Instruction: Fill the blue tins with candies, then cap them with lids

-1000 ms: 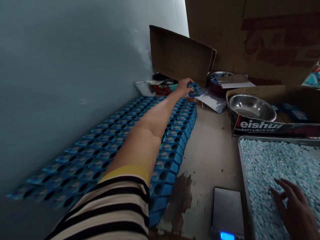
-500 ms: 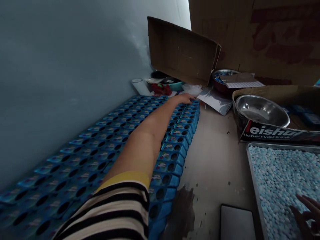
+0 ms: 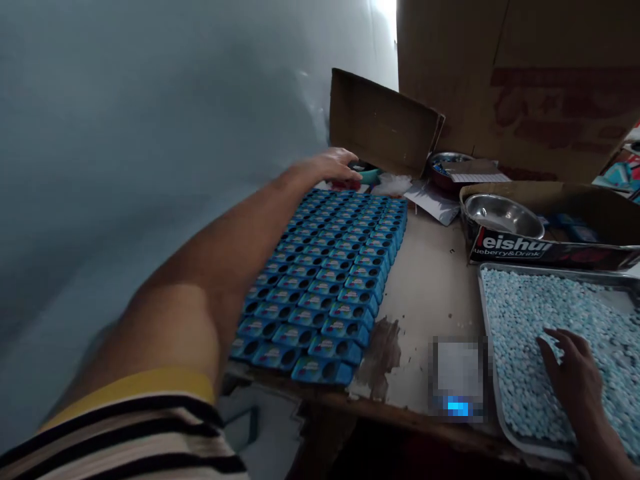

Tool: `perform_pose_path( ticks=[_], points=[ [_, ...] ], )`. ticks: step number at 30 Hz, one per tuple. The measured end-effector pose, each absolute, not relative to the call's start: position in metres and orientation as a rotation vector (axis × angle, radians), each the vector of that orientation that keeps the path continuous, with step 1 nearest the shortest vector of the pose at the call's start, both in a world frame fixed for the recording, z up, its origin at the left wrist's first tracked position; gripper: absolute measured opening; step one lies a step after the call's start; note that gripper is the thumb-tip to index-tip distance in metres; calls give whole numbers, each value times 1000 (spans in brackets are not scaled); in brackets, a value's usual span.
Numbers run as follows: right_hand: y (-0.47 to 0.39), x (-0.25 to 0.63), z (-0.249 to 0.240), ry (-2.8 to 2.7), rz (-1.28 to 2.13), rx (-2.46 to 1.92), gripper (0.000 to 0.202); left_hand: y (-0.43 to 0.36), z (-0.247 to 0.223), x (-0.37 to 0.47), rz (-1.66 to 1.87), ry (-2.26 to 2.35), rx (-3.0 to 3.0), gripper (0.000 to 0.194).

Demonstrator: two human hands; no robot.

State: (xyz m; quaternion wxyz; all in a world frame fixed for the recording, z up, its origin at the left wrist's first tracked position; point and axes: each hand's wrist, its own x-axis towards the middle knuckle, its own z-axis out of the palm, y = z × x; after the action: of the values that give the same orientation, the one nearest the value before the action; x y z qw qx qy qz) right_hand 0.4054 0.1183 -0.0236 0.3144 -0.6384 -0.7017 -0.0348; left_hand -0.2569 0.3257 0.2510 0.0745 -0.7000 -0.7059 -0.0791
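Note:
Rows of small blue plastic cases point(image 3: 330, 287), each with a dark round hole and a printed label, cover the left of the table. My left hand point(image 3: 340, 163) reaches over the far left end of these rows, fingers stretched and apart, with nothing seen in it. Below it, partly hidden, lies something red point(image 3: 347, 184). On the right, a metal tray point(image 3: 484, 313) holds a layer of small pale blue and white tablets point(image 3: 525, 313). My right hand point(image 3: 575, 373) lies over the tablets, thumb and fingers apart. My left arm hides part of the case rows.
A cardboard box point(image 3: 540, 252) with a steel bowl point(image 3: 505, 213) stands behind the tray. Another carton point(image 3: 380, 127) tilts at the back, near a red bowl point(image 3: 440, 179) and a teal basin point(image 3: 370, 175). A blurred-out object point(image 3: 459, 377) lies near the table's front edge.
My left hand has moved left, from the far right corner of the rows to their far left. My right hand has come further into view over the tablets. The view has shifted.

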Motion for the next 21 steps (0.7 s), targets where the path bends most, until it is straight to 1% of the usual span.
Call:
perform_pose_path(
  ticks=[2, 5, 10, 15, 18, 21],
  points=[
    [125, 411, -31, -1884, -90, -1690, 66, 285, 270, -255, -66, -2170, -2115, 65],
    [134, 418, -42, -1963, -105, -1786, 65, 233, 281, -247, 100, -2167, -2189, 66],
    [138, 417, -47, -2067, -127, -1900, 69, 192, 265, -258, 277, -2312, -2148, 71],
    [130, 399, -36, -2064, -225, -1931, 77, 203, 226, -286, 131, -2502, -2135, 63],
    [125, 387, -32, -2138, -276, -1938, 71, 230, 194, -286, -20, -2464, -2131, 62],
    [122, 384, -32, -2217, -296, -1925, 62, 273, 161, -271, -249, -2363, -2127, 59]
  ],
)
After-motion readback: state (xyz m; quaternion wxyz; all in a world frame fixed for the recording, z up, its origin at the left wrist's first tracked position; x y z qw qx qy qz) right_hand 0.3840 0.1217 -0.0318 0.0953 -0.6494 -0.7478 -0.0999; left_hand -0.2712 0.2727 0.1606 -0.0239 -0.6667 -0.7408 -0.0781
